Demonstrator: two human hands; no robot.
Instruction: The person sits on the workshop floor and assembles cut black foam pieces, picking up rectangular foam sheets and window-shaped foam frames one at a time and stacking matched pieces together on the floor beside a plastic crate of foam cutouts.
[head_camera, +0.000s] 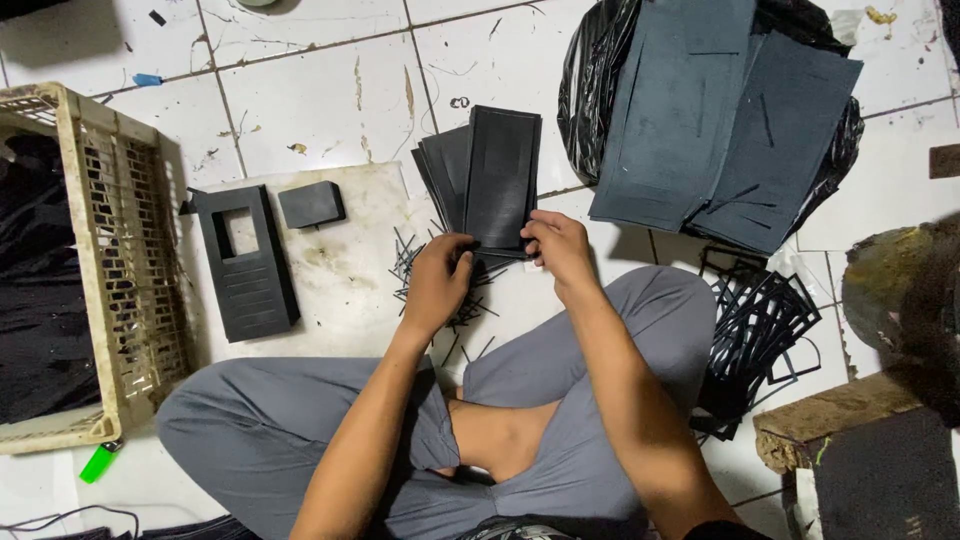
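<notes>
You have a fanned stack of dark cut sheets (487, 178) in both hands, held low over the tiled floor (300, 90) just in front of your crossed legs. The top sheet stands almost upright in the picture, and the others splay out behind it to the left. Your left hand (437, 282) is closed on the lower left corner of the stack, thumb on top. Your right hand (556, 248) pinches the lower right edge, its fingers curled on the front sheet.

By the look of it, you are at the step of separating one sheet from the pack, or picking waste out of its cut lines. The next move would call for a steady left grip on the pack while the right fingers work one layer loose, since thin sheets tend to cling and come away in twos.

Just below the stack lies a scatter of thin black strips (440, 290). To the left, on a stained white board (350, 270), lie a dark panel with a square window (246, 262) and a small dark block (311, 204). Further left stands a cream plastic crate (120, 260), with a green lighter (98, 463) by its corner. Up to the right, large grey sheets (720, 120) rest on a black bag (590, 90), and black cut-out frames (755, 330) pile beside your right knee.
</notes>
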